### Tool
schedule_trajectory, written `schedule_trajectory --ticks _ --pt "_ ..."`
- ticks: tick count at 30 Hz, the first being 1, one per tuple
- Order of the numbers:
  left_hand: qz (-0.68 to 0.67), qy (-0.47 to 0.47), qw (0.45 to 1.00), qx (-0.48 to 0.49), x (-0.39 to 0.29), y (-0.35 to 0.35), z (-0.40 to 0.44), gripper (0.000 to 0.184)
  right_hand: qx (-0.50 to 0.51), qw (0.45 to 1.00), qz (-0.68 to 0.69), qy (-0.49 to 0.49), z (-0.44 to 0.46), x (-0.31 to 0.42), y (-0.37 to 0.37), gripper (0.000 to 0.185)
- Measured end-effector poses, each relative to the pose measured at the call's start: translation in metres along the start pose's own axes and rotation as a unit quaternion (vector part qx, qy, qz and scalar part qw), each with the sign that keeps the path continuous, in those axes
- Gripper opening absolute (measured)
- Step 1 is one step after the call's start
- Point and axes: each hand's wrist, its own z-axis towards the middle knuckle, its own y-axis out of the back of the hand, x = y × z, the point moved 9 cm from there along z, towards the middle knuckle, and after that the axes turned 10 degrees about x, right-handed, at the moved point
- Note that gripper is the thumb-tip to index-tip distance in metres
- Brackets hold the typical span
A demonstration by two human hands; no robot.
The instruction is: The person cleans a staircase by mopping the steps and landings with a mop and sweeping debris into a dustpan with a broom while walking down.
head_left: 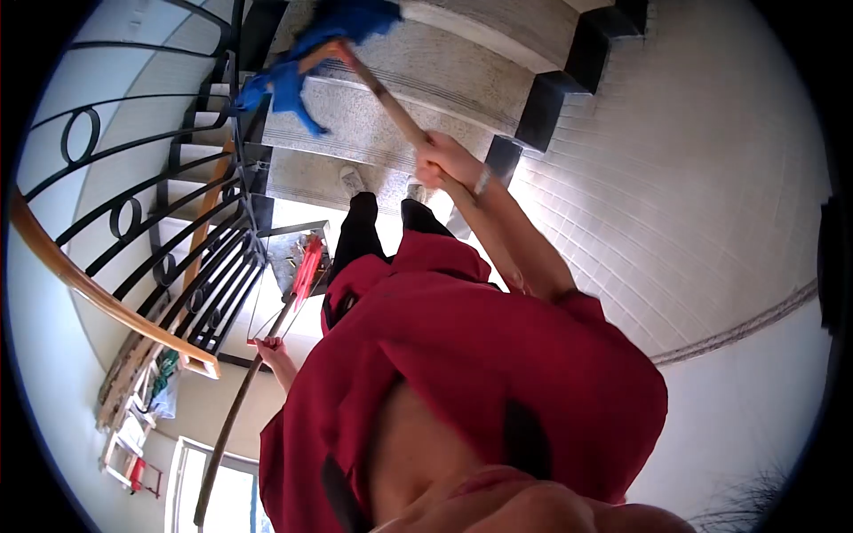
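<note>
My right hand (447,160) is wrapped round the wooden handle of a mop (391,108), which slants up and away to the left. Blue cloth (289,84) hangs from the mop's far end over the stair steps, smeared by motion. Low on the left, my left hand (274,353) is closed on a dark stick with red bristles at its upper end, seemingly a broom (233,417). A thin-wired dustpan (298,226) hangs by the same hand, its handle bar at my fingers. Dark debris lies in the pan, partly behind the bristles.
Speckled stone steps (400,53) rise ahead of my feet. A black metal railing (133,200) with a wooden handrail (98,302) runs along the left. A white tiled wall (675,204) with black edging stands on the right. Planks (133,373) lean at lower left.
</note>
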Motion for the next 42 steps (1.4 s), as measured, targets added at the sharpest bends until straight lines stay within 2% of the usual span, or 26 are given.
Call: schedule_trajectory --ticks 2,4,6,8,10,12,13,14,15,16,18,20,22,24,25,26,28,29,31,33,34,35,36,38,40,42 --pt "0.003 0.003 1.0 -0.023 -0.012 -0.012 0.011 0.034 -0.029 0.998 0.057 0.023 -0.045 -0.011 0.013 0.017" --pt "0.032 -0.015 0.999 0.005 -0.027 -0.017 0.029 0.036 -0.112 0.989 0.093 0.021 -0.09 -0.045 0.059 0.013" --pt "0.053 -0.037 0.998 0.025 -0.039 -0.037 0.026 0.035 -0.136 0.985 0.089 0.053 -0.134 -0.076 0.093 0.011" --pt "0.017 -0.06 0.998 0.023 -0.049 -0.036 0.032 0.027 -0.207 0.966 0.15 0.037 -0.176 -0.102 0.111 0.014" --pt "0.04 -0.078 0.988 0.126 -0.061 -0.057 0.039 0.021 -0.267 0.952 0.127 0.082 -0.212 -0.123 0.123 0.018" --pt "0.121 -0.12 0.981 0.089 -0.073 -0.07 0.015 0.033 -0.252 0.941 0.194 0.112 -0.224 -0.121 0.122 0.017" --pt "0.108 -0.081 0.986 0.096 -0.076 -0.046 0.062 0.035 -0.239 0.926 0.258 0.136 -0.233 -0.117 0.12 0.017" --pt "0.097 -0.057 0.988 0.109 -0.078 -0.049 0.077 0.036 -0.23 0.926 0.254 0.155 -0.233 -0.104 0.113 0.017" --pt "0.165 -0.132 0.976 0.049 -0.089 -0.074 0.057 0.042 -0.24 0.926 0.234 0.172 -0.235 -0.088 0.104 0.017" --pt "0.104 -0.083 0.989 0.058 -0.087 -0.07 0.066 0.036 -0.24 0.931 0.212 0.175 -0.234 -0.072 0.094 0.016" --pt "0.111 -0.12 0.986 0.035 -0.096 -0.087 0.067 0.03 -0.234 0.935 0.176 0.201 -0.236 -0.039 0.083 0.017" --pt "0.107 -0.088 0.982 0.129 -0.099 -0.118 0.082 0.024 -0.206 0.935 0.11 0.268 -0.241 0.012 0.063 0.015" --pt "0.121 -0.11 0.981 0.102 -0.108 -0.119 0.075 0.022 -0.203 0.933 0.037 0.294 -0.253 0.059 0.046 0.016" --pt "0.133 -0.072 0.987 0.059 -0.114 -0.111 0.07 0.022 -0.228 0.918 -0.001 0.325 -0.267 0.097 0.043 0.02" --pt "0.15 -0.105 0.976 0.121 -0.118 -0.112 0.06 0.023 -0.223 0.911 -0.034 0.345 -0.272 0.12 0.04 0.019" --pt "0.157 -0.15 0.967 0.131 -0.107 -0.138 -0.003 0.023 -0.218 0.903 -0.067 0.364 -0.275 0.144 0.039 0.018" --pt "0.111 -0.153 0.974 0.125 -0.102 -0.117 0.004 0.024 -0.203 0.893 -0.137 0.377 -0.275 0.191 0.056 0.015" --pt "0.108 -0.152 0.975 0.122 -0.102 -0.107 0.006 0.024 -0.198 0.892 -0.134 0.385 -0.272 0.211 0.071 0.015" --pt "0.086 -0.066 0.993 0.035 -0.091 -0.066 0.019 0.028 -0.174 0.9 -0.117 0.382 -0.259 0.253 0.118 0.012" --pt "0.065 -0.074 0.995 0.035 -0.088 -0.05 0.015 0.03 -0.154 0.91 -0.106 0.369 -0.236 0.282 0.165 0.011" --pt "0.046 -0.082 0.995 0.037 -0.086 -0.044 0.015 0.033 -0.227 0.892 -0.151 0.36 -0.231 0.294 0.187 0.009" --pt "0.013 -0.029 0.999 -0.035 -0.078 -0.034 0.012 0.037 -0.298 0.867 -0.195 0.349 -0.227 0.303 0.211 0.008" --pt "0.01 -0.028 0.999 -0.037 -0.075 -0.03 0.011 0.037 -0.296 0.868 -0.197 0.348 -0.212 0.305 0.235 0.008" --pt "0.001 -0.064 0.998 -0.005 -0.079 -0.027 0.008 0.038 -0.314 0.871 -0.276 0.258 -0.18 0.282 0.29 0.012" --pt "-0.005 -0.06 0.997 -0.046 -0.076 -0.011 0.004 0.039 -0.221 0.923 -0.137 0.285 -0.157 0.229 0.295 0.013" --pt "0.015 -0.028 0.999 -0.021 -0.063 -0.004 0.014 0.037 -0.265 0.912 -0.125 0.286 -0.182 0.185 0.264 0.012"
